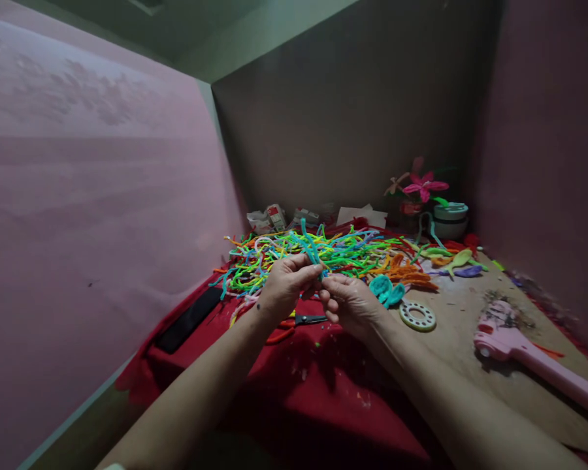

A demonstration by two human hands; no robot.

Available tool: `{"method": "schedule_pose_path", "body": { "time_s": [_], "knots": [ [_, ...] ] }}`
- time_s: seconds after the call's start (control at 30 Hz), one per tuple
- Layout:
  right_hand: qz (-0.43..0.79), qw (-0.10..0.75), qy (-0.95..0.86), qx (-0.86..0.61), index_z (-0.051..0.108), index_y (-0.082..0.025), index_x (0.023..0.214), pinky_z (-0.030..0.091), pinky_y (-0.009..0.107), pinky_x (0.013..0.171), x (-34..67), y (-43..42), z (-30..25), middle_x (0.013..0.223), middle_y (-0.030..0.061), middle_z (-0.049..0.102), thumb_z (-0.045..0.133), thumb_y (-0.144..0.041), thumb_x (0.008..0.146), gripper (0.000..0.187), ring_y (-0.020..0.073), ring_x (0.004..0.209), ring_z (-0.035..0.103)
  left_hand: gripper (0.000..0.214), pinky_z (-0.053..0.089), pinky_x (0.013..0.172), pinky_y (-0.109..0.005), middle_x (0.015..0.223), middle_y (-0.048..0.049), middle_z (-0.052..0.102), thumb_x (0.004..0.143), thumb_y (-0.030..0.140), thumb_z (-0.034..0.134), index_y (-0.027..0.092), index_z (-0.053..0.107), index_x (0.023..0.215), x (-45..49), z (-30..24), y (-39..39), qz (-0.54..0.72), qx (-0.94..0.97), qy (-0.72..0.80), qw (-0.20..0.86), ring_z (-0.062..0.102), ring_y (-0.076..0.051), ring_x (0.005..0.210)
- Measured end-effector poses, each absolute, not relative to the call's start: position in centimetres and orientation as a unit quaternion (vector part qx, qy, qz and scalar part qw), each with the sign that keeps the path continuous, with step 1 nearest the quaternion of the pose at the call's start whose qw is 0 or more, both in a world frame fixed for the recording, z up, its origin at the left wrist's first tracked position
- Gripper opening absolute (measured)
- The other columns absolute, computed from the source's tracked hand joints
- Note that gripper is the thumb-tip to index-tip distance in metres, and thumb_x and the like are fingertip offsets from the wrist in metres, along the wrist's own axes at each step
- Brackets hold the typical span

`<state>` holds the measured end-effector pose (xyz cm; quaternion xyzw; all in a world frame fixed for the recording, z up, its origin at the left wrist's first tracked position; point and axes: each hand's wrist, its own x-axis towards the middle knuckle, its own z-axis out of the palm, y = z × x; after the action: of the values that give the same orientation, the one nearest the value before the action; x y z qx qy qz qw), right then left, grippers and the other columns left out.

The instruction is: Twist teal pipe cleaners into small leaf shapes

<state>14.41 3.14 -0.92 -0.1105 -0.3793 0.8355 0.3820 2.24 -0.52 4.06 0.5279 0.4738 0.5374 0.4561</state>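
My left hand (290,281) pinches a bunch of turquoise pipe cleaners (310,243), whose upper ends stick up above the fingers. Close beside it, my right hand (349,299) has its thumb and fingertips pressed together at the lower end of the same bunch. The exact grip between the fingertips is hidden. Behind both hands spreads a large heap of loose pipe cleaners (255,261) in green, yellow, blue, pink and orange. Orange-handled scissors (310,319) lie just below the hands. Right of my right hand rest turquoise petal shapes (386,291) made of the same fuzzy material.
A cream ring with holes (417,316) and a pink glue gun (507,336) lie on the board at right. A black case (190,320) lies at left on the red cloth (294,378). Orange petals (406,273), a pot (451,220) and a pink flower (425,187) stand farther back.
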Motion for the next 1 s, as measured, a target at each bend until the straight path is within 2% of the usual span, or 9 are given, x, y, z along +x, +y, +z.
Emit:
{"method": "schedule_pose_path", "body": {
  "time_s": [0.13, 0.37, 0.5, 0.6, 0.67, 0.8, 0.87, 1.0],
  "knots": [
    [0.795, 0.398, -0.433, -0.149, 0.058, -0.013, 0.063, 0.037, 0.016, 0.027, 14.1, 3.1, -1.2, 0.048, -0.0046, 0.053, 0.073, -0.032, 0.059, 0.025, 0.0034, 0.031, 0.039, 0.030, 0.031, 0.042, -0.016, 0.044, 0.0099, 0.033, 0.065, 0.029, 0.068, 0.016, 0.042, 0.060, 1.6, 3.5, 0.6, 0.586, 0.495, 0.449, 0.458, 0.032, -0.001, 0.037],
    [0.739, 0.384, -0.509, -0.216, 0.052, -0.014, 0.062, 0.038, 0.016, 0.026, 13.5, 2.1, -1.6, 0.050, -0.0049, 0.055, 0.065, -0.034, 0.068, 0.024, 0.0042, 0.031, 0.042, 0.031, 0.028, 0.037, -0.016, 0.044, 0.0088, 0.037, 0.065, 0.030, 0.067, 0.017, 0.040, 0.057, -1.0, 3.1, 2.2, 0.612, 0.491, 0.461, 0.414, 0.033, -0.003, 0.037],
    [0.743, 0.366, -0.506, -0.239, 0.053, -0.015, 0.066, 0.035, 0.015, 0.024, 13.4, 1.8, -1.8, 0.048, -0.0062, 0.054, 0.066, -0.035, 0.067, 0.024, 0.0039, 0.028, 0.040, 0.018, 0.027, 0.035, -0.017, 0.044, 0.0082, 0.041, 0.066, 0.029, 0.065, 0.016, 0.052, 0.066, -2.1, 2.8, 2.6, 0.625, 0.512, 0.491, 0.326, 0.036, -0.004, 0.035],
    [0.748, 0.357, -0.508, -0.234, 0.053, -0.015, 0.069, 0.036, 0.016, 0.024, 13.3, 1.8, -2.1, 0.048, -0.0065, 0.054, 0.065, -0.034, 0.069, 0.023, 0.0043, 0.028, 0.040, 0.016, 0.027, 0.034, -0.016, 0.043, 0.0073, 0.042, 0.068, 0.029, 0.065, 0.015, 0.056, 0.066, -2.6, 2.6, 2.8, 0.625, 0.539, 0.503, 0.257, 0.038, -0.004, 0.035],
    [0.739, 0.357, -0.516, -0.245, 0.052, -0.015, 0.067, 0.035, 0.016, 0.024, 13.3, 1.8, -2.3, 0.047, -0.0066, 0.053, 0.064, -0.033, 0.070, 0.022, 0.0043, 0.028, 0.039, 0.018, 0.029, 0.034, -0.016, 0.043, 0.0070, 0.043, 0.069, 0.031, 0.064, 0.015, 0.057, 0.068, -2.9, 2.4, 2.9, 0.633, 0.537, 0.480, 0.283, 0.039, -0.004, 0.035],
    [0.707, 0.379, -0.529, -0.277, 0.051, -0.016, 0.064, 0.035, 0.016, 0.025, 13.5, 2.0, -2.4, 0.045, -0.0069, 0.052, 0.061, -0.033, 0.073, 0.021, 0.0046, 0.027, 0.039, 0.027, 0.034, 0.034, -0.018, 0.054, 0.0049, 0.051, 0.069, 0.037, 0.065, 0.015, 0.057, 0.082, -3.2, 1.7, 2.9, 0.592, 0.513, 0.422, 0.455, 0.043, -0.006, 0.038],
    [0.696, 0.389, -0.534, -0.282, 0.052, -0.017, 0.065, 0.036, 0.017, 0.026, 13.6, 2.0, -2.3, 0.045, -0.0068, 0.052, 0.059, -0.034, 0.074, 0.021, 0.0052, 0.028, 0.040, 0.026, 0.033, 0.034, -0.018, 0.055, 0.0029, 0.053, 0.067, 0.037, 0.067, 0.014, 0.057, 0.074, -3.0, 1.3, 2.6, 0.520, 0.528, 0.435, 0.511, 0.044, -0.005, 0.037],
    [0.656, 0.387, -0.566, -0.316, 0.050, -0.017, 0.063, 0.034, 0.017, 0.025, 13.7, 1.9, -2.1, 0.042, -0.0064, 0.050, 0.056, -0.035, 0.076, 0.023, 0.0058, 0.026, 0.040, 0.023, 0.031, 0.034, -0.017, 0.046, 0.0034, 0.050, 0.067, 0.032, 0.067, 0.012, 0.056, 0.063, -2.4, 1.1, 1.7, 0.434, 0.570, 0.463, 0.522, 0.041, -0.004, 0.035]
  ]
}}
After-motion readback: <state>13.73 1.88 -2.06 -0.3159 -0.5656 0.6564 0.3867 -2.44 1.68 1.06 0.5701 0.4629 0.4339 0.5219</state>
